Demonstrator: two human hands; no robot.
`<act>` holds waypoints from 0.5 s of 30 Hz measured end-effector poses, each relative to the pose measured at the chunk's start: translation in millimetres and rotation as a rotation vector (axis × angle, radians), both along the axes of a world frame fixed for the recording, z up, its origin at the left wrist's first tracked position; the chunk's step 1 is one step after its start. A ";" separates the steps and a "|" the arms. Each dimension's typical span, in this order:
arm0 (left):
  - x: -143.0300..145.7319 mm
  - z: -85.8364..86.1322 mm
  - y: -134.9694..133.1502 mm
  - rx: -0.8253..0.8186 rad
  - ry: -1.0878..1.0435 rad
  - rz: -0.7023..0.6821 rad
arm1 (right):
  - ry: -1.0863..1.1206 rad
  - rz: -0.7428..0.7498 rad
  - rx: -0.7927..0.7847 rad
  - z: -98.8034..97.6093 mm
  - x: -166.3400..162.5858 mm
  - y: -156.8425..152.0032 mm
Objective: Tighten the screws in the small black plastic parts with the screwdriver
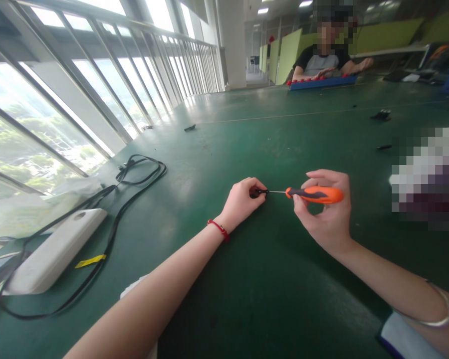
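"What has each hand got?"

"The left hand (243, 199) pinches a small black part (261, 192) between thumb and fingers. The right hand (331, 227) grips a screwdriver (327, 194) by its orange and dark handle, the thumb beneath it and the butt end by the palm."

"So where do the two meet?"

"In the gap between the hands. The thin metal shaft points toward the left hand, and its tip is at the end of the black part that pokes out past those fingertips."

"How far along would you call it?"

"Midway, I'd judge. Part and tool are lined up, so that much is done. Neither has been set down, so the work at that end looks unfinished."

"Is there a screw in it?"

"I can't tell; the part is too small and dark, and the fingers cover most of it."

"Anything similar lying about?"

"Beyond the left hand, a black scrap (190, 128) lies well apart on the green table (228, 149). Past the right hand, farther out, there's a black clump (381, 115) and, nearer, a dark stick (383, 147). Whether those belong with the held part, I couldn't say."
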State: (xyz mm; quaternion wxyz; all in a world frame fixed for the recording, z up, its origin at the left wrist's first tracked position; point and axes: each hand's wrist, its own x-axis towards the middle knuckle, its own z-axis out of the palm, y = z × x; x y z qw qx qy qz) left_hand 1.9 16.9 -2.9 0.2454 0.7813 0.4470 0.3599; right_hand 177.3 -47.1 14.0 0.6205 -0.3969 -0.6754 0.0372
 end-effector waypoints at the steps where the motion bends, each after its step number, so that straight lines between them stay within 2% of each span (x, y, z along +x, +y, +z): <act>1: -0.1 0.1 0.0 0.003 0.002 0.000 | 0.010 0.010 0.002 0.3 0.0 0.2; 5: -0.4 0.2 0.2 0.014 0.007 -0.001 | -0.060 -0.051 -0.083 0.1 0.8 -0.7; 7: -0.4 0.2 0.3 0.013 0.009 -0.003 | -0.071 -0.033 -0.125 -0.9 1.0 -1.1; 12: 0.0 0.6 0.0 0.014 0.013 0.005 | 0.029 0.039 -0.038 -2.9 1.7 1.8; 15: 0.1 1.1 -0.6 0.016 0.013 0.007 | -0.015 0.008 -0.079 -1.7 2.4 1.4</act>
